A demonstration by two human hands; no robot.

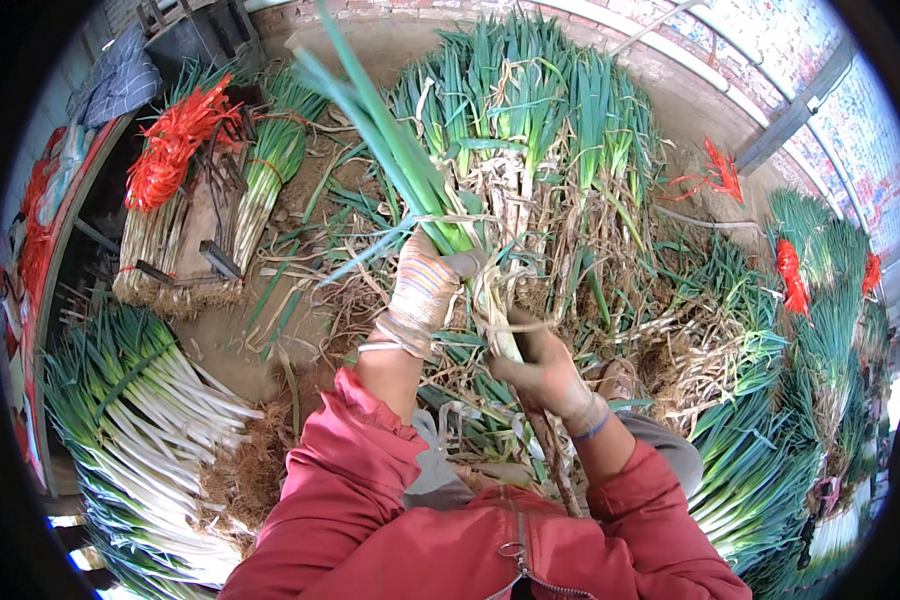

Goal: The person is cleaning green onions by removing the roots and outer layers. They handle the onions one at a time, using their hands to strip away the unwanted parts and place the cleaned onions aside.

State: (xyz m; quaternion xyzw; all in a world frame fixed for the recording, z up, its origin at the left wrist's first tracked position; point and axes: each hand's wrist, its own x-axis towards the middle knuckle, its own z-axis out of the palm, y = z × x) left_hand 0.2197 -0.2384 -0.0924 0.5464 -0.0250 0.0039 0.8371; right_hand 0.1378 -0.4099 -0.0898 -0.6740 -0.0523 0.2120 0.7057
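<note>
My left hand (422, 277), in a striped knit glove with a grey thumb cover, grips a large green onion (450, 234) just below its green leaves. The leaves point up and left, away from me. Dry, papery outer leaves (489, 289) hang loose around its pale stem. My right hand (551, 371), also gloved and blurred, is curled around the lower stem, by a strip of dry leaf. A long brown strand (551, 450) hangs from below this hand toward my lap; I cannot tell whether it is root or dry leaf.
Untrimmed green onions (525, 112) stand ahead along the wall. Cleaned white-stemmed ones (172, 420) lie at left, near a metal-barred wooden rack (195, 247) holding bundles and red plastic ties (172, 150). More onions (757, 465) are piled at right. Leaf scraps (345, 247) litter the ground.
</note>
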